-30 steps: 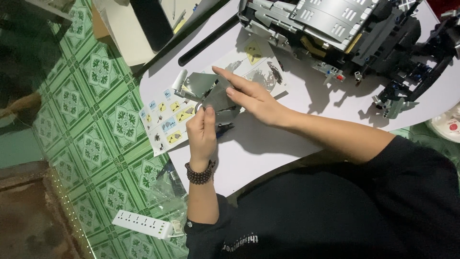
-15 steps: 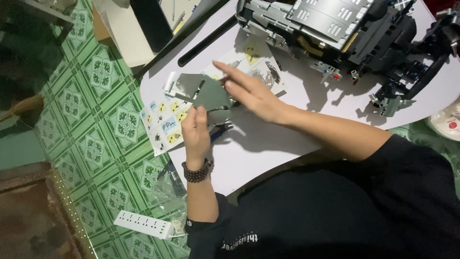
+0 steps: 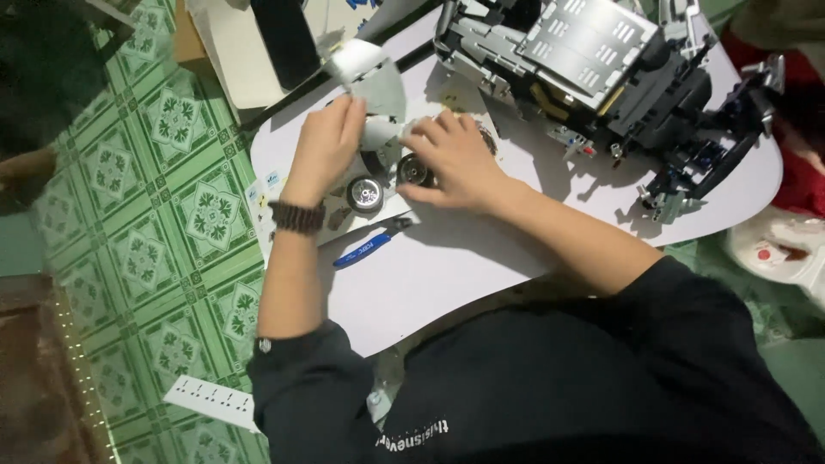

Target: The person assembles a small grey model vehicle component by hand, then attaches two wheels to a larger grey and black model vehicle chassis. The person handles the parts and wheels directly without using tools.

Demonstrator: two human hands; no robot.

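— What are the hands doing?
— The left hand (image 3: pixel 325 148) pinches a curling grey-and-white paper sheet (image 3: pixel 371 79), lifted off the white oval table (image 3: pixel 447 275). The right hand (image 3: pixel 454 160) lies flat, fingers together, beside a small black-and-silver toy wheel (image 3: pixel 365 194).
— And around them?
— A blue-handled tool (image 3: pixel 368 247) lies near the wrists; a large grey-and-black brick-built vehicle model (image 3: pixel 593 69) stands beyond.

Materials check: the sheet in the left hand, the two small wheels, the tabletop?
Sheet: looks like thin glossy paper or film, since it curls. Wheels: shiny metallic-looking hubs with dark rims, probably plastic and rubber. Tabletop: smooth matte white, perhaps laminate.
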